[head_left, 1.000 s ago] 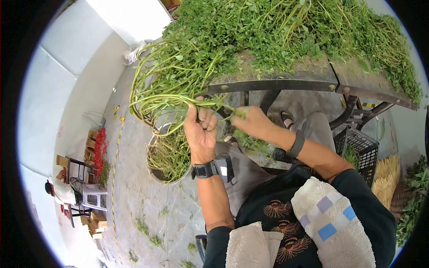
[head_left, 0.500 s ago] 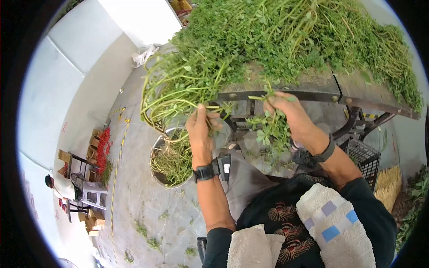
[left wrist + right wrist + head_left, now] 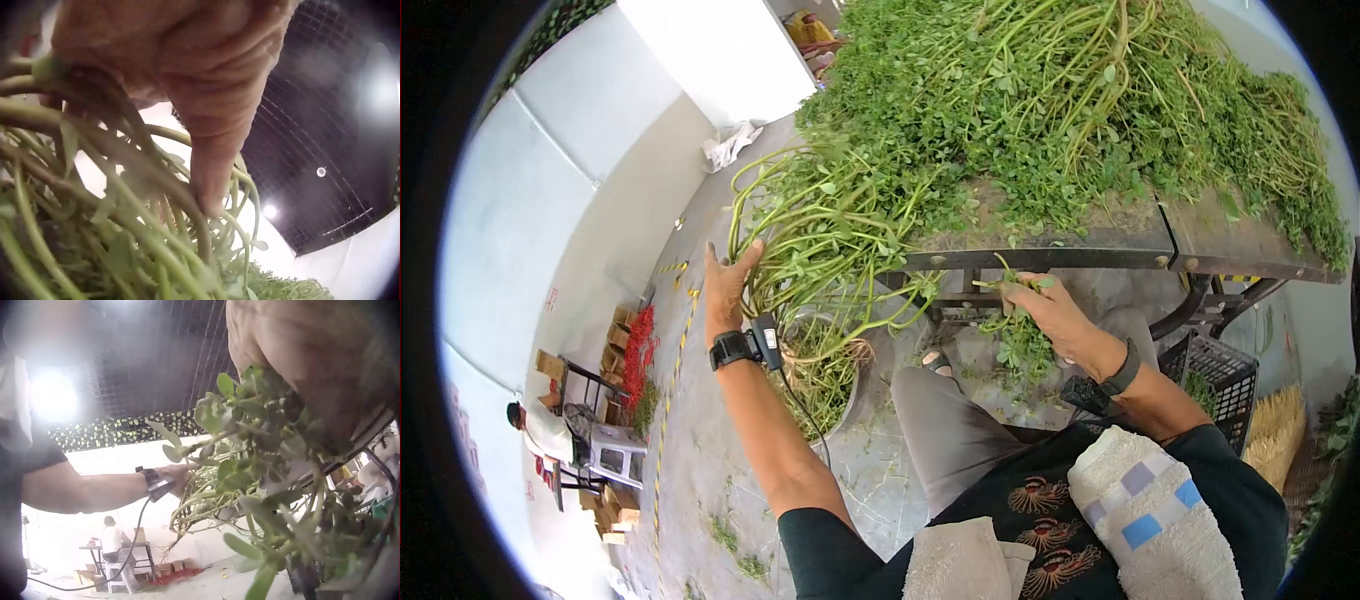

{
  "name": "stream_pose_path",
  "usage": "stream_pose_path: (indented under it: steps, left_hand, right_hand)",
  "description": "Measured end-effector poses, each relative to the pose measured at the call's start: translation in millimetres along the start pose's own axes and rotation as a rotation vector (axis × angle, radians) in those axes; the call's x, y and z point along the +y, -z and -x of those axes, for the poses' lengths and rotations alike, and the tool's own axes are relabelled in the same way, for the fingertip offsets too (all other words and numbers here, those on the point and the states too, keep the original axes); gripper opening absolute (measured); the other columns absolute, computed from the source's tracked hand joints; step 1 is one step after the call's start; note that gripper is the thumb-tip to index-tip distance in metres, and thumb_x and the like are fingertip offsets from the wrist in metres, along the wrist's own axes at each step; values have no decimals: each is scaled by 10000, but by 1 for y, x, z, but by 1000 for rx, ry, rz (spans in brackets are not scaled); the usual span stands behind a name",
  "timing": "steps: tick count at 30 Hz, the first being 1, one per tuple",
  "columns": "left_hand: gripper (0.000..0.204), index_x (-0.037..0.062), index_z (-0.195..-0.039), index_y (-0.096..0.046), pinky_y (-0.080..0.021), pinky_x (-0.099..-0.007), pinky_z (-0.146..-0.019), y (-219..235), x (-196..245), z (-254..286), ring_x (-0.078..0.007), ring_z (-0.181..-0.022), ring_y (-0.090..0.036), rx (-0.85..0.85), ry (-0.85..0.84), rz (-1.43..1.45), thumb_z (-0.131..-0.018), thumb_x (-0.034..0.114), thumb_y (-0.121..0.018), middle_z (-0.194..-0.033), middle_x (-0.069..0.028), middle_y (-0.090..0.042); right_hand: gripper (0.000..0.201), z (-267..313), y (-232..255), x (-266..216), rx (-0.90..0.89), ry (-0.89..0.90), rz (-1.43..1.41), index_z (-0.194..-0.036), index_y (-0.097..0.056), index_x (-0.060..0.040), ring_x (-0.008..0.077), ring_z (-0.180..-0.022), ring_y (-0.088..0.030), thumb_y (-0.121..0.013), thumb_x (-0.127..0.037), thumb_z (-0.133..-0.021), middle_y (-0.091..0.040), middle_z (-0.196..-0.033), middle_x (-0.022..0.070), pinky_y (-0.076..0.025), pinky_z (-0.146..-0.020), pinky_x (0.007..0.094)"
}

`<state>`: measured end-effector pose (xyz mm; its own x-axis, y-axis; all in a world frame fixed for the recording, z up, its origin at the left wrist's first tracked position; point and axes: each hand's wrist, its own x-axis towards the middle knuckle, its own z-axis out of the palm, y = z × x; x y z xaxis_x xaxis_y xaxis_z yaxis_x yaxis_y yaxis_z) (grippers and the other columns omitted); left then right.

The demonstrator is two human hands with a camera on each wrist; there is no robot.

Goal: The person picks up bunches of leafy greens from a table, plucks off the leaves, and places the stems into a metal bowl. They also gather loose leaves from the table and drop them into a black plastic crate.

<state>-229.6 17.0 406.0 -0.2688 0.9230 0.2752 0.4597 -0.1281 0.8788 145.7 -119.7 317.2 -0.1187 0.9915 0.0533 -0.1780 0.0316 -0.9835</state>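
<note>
A large heap of purslane (image 3: 1000, 120), green with thick pale stems, covers the table. Its long stems (image 3: 830, 230) hang over the near left corner. My left hand (image 3: 728, 285) is at the outer side of these stems, thumb and fingers spread apart. In the left wrist view, the thumb (image 3: 215, 169) reaches down against the stems. My right hand (image 3: 1050, 310) holds a small bunch of leafy purslane sprigs (image 3: 1025, 345) below the table's front edge. The right wrist view shows the bunch's rounded leaves (image 3: 244, 475) close up, hanging under the hand.
A metal basin (image 3: 855, 395) with purslane stems stands on the floor below the left corner. The dark table edge (image 3: 1040, 258) runs in front. A black plastic crate (image 3: 1215, 380) is at the right. Far left, a person (image 3: 545, 435) sits by a stool (image 3: 615, 450).
My left hand let go of the stem it held and moved left to the hanging stems, spreading its fingers. The right hand pulled away rightward with the sprigs and now holds them lower.
</note>
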Motion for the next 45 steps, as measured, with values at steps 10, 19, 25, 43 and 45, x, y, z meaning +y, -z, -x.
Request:
stream_pose_path:
  steps: [10, 19, 25, 43, 45]
  left_hand:
    - [407, -55, -874, -641, -385, -265, -576, 0, 28, 1, -114, -619, -483, 137, -46, 37, -709, 298, -761, -726, -34, -582]
    - [279, -45, -990, -606, -420, -237, -618, 54, 152, -8, -121, -706, -529, 370, -591, 175, -811, 163, -653, -852, -45, -610]
    - [205, 7, -956, -639, -420, -254, -583, 36, 232, -23, -108, -625, -495, 489, -1103, -371, -807, 141, -596, -761, -39, -630]
    - [512, -8, -1107, -574, -456, -378, -854, -210, 153, -104, -328, -964, -583, -211, -664, -700, -717, 306, -679, -1055, -210, -602]
    - [484, -12, -1104, -578, -455, -372, -851, -206, 143, -101, -321, -946, -595, -192, -660, -607, -727, 280, -656, -1038, -211, -613]
  right_hand:
    - [264, 4, 0, 19, 62, -54, 9, -695, -569, -62, 61, -656, -402, -557, -263, -866, -487, -682, -42, -308, -599, 237]
    - [290, 34, 30, 8, 94, 67, -12, -749, -602, -30, 55, -590, -354, -587, -305, -844, -460, -645, -42, -268, -527, 240]
    - [276, 45, 49, -10, 118, 70, -52, -714, -571, -45, 73, -691, -398, -568, -282, -854, -495, -707, -28, -307, -650, 254]
    - [392, 15, 93, 0, 282, -33, -72, -987, -521, 43, 110, -833, -498, -606, -310, -840, -582, -816, 24, -326, -908, 288]
    - [503, 11, 93, -4, 297, -54, -108, -1100, -464, 73, 112, -850, -505, -625, -322, -834, -586, -851, 32, -334, -899, 287]
